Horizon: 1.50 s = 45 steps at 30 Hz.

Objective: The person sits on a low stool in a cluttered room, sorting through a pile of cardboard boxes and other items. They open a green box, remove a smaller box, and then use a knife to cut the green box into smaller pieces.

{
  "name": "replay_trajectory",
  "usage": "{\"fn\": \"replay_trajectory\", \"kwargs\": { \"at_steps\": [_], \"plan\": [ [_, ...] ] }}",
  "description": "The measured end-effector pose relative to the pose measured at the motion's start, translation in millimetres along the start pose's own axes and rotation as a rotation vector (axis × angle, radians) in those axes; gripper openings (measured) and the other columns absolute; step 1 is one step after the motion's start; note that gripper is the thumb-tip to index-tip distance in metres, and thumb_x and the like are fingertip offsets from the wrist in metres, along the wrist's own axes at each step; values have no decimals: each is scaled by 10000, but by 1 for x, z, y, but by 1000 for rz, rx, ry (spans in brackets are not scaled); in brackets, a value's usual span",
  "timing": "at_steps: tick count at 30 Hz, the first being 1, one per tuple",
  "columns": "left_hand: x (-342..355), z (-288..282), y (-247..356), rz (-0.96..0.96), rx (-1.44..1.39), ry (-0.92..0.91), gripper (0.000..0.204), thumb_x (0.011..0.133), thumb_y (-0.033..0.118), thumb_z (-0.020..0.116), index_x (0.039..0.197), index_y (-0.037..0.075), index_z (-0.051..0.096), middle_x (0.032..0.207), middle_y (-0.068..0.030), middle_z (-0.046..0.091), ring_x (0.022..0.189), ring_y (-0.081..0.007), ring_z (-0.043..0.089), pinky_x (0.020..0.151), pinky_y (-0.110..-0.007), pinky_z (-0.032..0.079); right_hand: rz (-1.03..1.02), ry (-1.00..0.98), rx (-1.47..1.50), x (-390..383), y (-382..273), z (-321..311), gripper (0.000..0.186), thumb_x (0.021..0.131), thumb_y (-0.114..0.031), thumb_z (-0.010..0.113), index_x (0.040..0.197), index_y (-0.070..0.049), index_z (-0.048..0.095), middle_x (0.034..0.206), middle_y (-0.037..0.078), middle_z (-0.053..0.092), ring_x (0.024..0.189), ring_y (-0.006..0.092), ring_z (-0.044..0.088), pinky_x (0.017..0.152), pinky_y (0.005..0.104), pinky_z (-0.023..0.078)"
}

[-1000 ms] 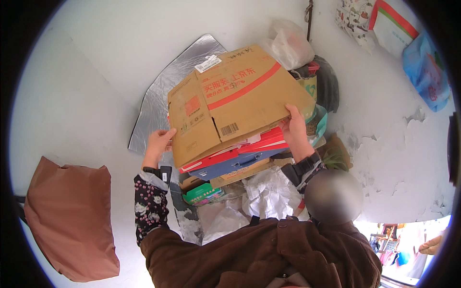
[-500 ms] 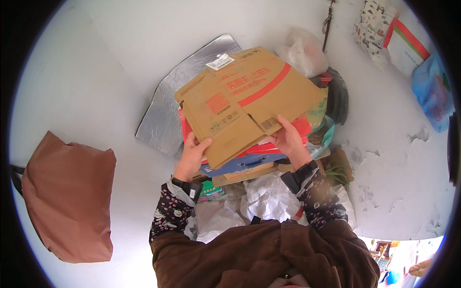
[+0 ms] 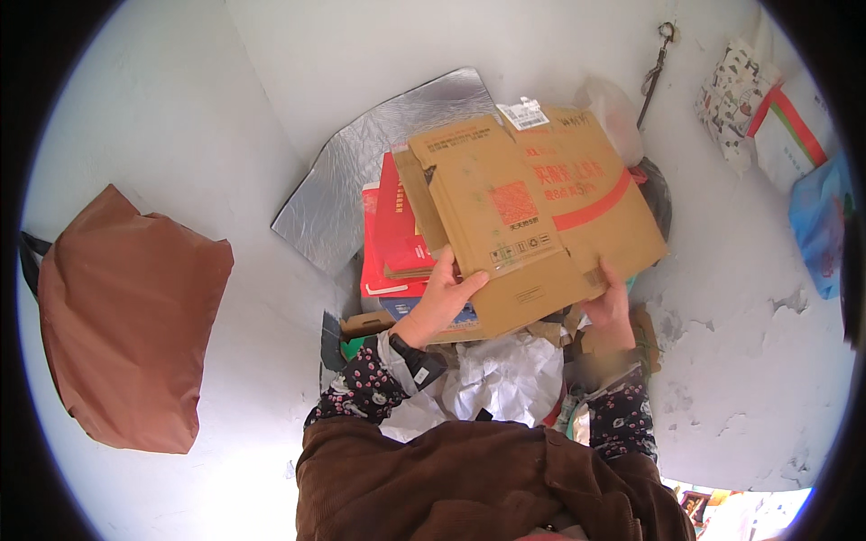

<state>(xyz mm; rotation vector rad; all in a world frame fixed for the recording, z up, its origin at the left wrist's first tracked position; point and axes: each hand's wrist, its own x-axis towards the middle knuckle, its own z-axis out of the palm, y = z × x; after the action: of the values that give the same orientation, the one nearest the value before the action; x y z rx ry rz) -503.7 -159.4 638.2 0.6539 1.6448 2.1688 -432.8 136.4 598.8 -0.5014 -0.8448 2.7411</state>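
Both my hands grip a flattened brown cardboard box point(image 3: 532, 216) with red print, a red stripe and a white label at its top edge. My left hand point(image 3: 444, 298) is closed on its lower left part, thumb on the upper face. At the lower right edge, my right hand point(image 3: 610, 311) holds it with the fingers partly hidden. The box is tilted above a pile. Red flat boxes or folders point(image 3: 397, 216) show at its left, and a blue box point(image 3: 406, 309) lies lower down, mostly covered.
A silver foil sheet point(image 3: 379, 153) leans on the wall behind the pile. White plastic bags point(image 3: 505, 379) lie close to my body. A brown bag point(image 3: 135, 316) hangs at the left. On the right wall hang a patterned bag point(image 3: 729, 99) and a blue bag point(image 3: 821, 216).
The cardboard box has shifted right and turned clockwise in both hands. More of the red boxes beneath now shows at the left. My view has turned slightly.
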Motion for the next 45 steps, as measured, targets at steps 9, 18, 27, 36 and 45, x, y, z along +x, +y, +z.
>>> {"fn": "replay_trajectory", "kwargs": {
  "at_steps": [9, 18, 27, 36, 45],
  "plan": [
    [-12, -27, -6, -305, -197, 186, 481, 1034, 426, 474, 1265, 6, 508, 1177, -138, 618, 1000, -269, 669, 797, -370, 573, -271, -36, 74, -37, -41, -70, 407, 976, -192, 568, 1335, -6, 522, 1308, 116, 610, 1200, 282, 585, 1019, 433, 475],
    [35, -50, -13, -147, -474, 258, 297, 1020, 116, 498, 1283, -22, 518, 1268, -133, 608, 1159, -269, 613, 1058, -405, 498, -390, -48, 101, -74, -71, -83, 429, 991, -230, 561, 1349, 0, 505, 1312, 140, 607, 1187, 287, 595, 1014, 428, 480],
    [-20, -28, -6, 144, -390, 404, 254, 996, 71, 533, 1244, 14, 533, 1240, -109, 617, 1087, -236, 646, 960, -423, 563, -386, -149, 69, -63, -65, -59, 436, 966, -238, 603, 1331, -15, 518, 1298, 140, 611, 1174, 287, 605, 994, 425, 506],
    [-43, -94, 110, 524, -127, 772, 256, 975, 83, 586, 1211, 2, 529, 1193, -109, 622, 1078, -247, 646, 958, -443, 564, -344, -63, 149, -52, -49, -54, 445, 959, -150, 604, 1375, -59, 477, 1317, 85, 589, 1211, 264, 575, 1012, 436, 487],
    [-22, 44, 55, 125, -522, 242, 218, 962, 64, 597, 1171, 1, 599, 1200, -106, 648, 1089, -253, 651, 955, -418, 571, -251, -158, 142, -7, 11, -16, 410, 975, -165, 600, 1360, -91, 479, 1312, 66, 586, 1196, 258, 581, 1011, 448, 489]
  ]
}}
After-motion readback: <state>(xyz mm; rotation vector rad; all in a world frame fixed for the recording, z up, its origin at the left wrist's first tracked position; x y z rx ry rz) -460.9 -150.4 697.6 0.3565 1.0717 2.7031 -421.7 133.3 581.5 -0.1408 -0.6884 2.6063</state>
